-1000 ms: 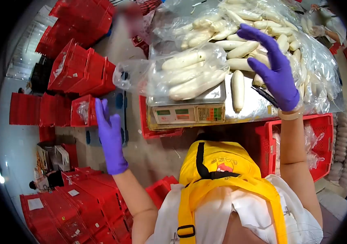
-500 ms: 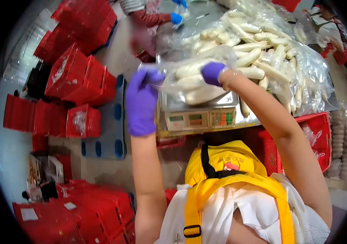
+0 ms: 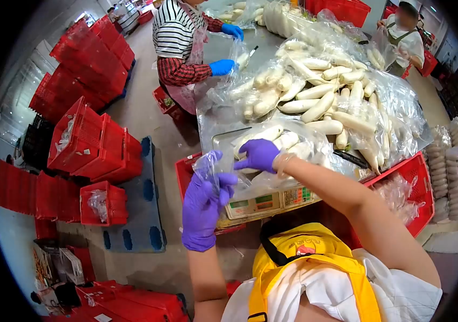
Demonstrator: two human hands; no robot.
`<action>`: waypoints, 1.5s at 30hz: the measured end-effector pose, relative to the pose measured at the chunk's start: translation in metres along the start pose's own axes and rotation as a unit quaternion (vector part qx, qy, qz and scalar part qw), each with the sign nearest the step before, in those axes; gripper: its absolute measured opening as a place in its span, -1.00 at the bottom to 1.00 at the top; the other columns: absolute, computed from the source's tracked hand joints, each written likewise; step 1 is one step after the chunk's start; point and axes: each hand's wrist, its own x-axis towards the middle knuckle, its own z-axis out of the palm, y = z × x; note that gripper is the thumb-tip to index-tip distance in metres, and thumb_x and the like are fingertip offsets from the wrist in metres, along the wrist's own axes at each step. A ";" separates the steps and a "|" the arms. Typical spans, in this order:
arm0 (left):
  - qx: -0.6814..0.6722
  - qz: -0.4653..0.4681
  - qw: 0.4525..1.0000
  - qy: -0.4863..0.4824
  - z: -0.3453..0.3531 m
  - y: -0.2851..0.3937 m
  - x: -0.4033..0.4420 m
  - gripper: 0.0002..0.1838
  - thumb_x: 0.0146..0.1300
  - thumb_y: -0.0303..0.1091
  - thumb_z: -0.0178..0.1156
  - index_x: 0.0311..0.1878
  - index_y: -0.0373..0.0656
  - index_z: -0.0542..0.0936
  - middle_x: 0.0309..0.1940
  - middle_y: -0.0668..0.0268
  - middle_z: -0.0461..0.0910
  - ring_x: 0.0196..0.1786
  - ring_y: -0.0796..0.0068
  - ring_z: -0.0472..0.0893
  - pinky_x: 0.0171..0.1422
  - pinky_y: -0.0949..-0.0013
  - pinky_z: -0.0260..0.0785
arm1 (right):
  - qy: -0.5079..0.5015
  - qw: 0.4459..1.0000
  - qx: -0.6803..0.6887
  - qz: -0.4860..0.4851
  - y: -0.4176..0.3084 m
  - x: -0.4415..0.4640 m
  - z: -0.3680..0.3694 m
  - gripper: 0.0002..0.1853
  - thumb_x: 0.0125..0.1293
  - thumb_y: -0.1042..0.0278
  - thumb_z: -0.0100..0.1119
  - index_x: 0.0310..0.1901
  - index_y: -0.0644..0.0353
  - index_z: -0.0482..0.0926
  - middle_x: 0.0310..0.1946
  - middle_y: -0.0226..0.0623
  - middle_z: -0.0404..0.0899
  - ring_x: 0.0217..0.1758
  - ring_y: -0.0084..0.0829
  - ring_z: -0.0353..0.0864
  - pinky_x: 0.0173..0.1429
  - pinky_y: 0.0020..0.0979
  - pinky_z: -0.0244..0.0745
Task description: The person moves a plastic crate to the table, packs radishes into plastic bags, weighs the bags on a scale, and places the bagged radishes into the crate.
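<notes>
A clear plastic bag of white radishes (image 3: 288,140) lies on the pan of a digital scale (image 3: 254,204) at the table's near edge. My left hand (image 3: 199,206), in a purple glove, is closed on the bunched end of the plastic bag (image 3: 207,167), left of the scale. Over the bagged radishes, my right hand (image 3: 261,154), also purple-gloved, rests with its fingers stretched apart and touching the plastic. Behind the scale, a large heap of loose white radishes (image 3: 323,102) spreads across plastic sheeting.
A co-worker (image 3: 180,48) in blue gloves handles plastic at the table's left side; another person (image 3: 405,40) stands at the far right. Red crates (image 3: 81,145) are stacked on the left beside a blue pallet (image 3: 137,214). A red crate (image 3: 419,185) holding plastic bags is at right.
The bag of radishes has come down onto the scale. My left hand has lowered, still gripping the bag's end, and my right hand has loosened over the radishes. The view has tilted up.
</notes>
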 end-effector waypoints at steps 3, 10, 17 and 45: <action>-0.044 -0.034 0.997 -0.055 -0.010 0.000 -0.003 -0.54 0.49 -0.18 -0.10 0.25 -0.36 0.41 -0.58 0.42 0.37 -0.56 0.62 0.32 -0.23 0.41 0.23 | -0.116 0.983 0.142 -0.004 0.002 0.005 0.022 -0.59 0.18 -0.06 0.26 -0.22 0.18 0.68 -0.32 -0.06 0.67 -0.24 -0.07 0.66 -0.06 -0.20 0.52; -0.323 -0.185 0.927 0.045 -0.026 -0.011 -0.004 -0.61 0.46 -0.25 -0.03 0.16 -0.37 0.45 -0.35 0.24 0.60 -0.64 0.61 0.32 -0.18 0.37 0.34 | -0.052 0.993 -0.050 -0.089 0.085 -0.083 -0.041 -0.51 0.06 0.29 0.38 0.10 0.05 0.59 -0.06 -0.11 0.63 -0.01 -0.09 0.62 0.17 -0.23 0.47; -0.178 -0.142 0.973 -0.034 -0.014 -0.014 0.011 -0.63 0.48 -0.21 -0.03 0.12 -0.31 0.50 -0.08 0.15 0.64 -0.56 0.60 0.43 -0.22 0.37 0.37 | -0.172 0.969 -0.174 0.023 0.051 -0.069 -0.034 -0.54 -0.11 0.29 0.46 -0.11 0.16 0.57 -0.14 -0.10 0.58 0.02 -0.06 0.56 0.17 -0.13 0.40; -0.135 -0.039 0.988 -0.058 0.023 0.012 0.028 -0.28 0.33 -0.15 0.19 0.40 -0.42 0.21 0.21 -0.24 0.41 -0.26 0.42 0.60 -0.14 0.45 0.47 | 0.056 0.992 0.115 0.004 0.094 -0.051 -0.029 -0.86 0.16 0.40 0.31 -0.24 0.20 0.67 -0.38 -0.28 0.63 -0.28 -0.29 0.61 -0.11 -0.37 0.52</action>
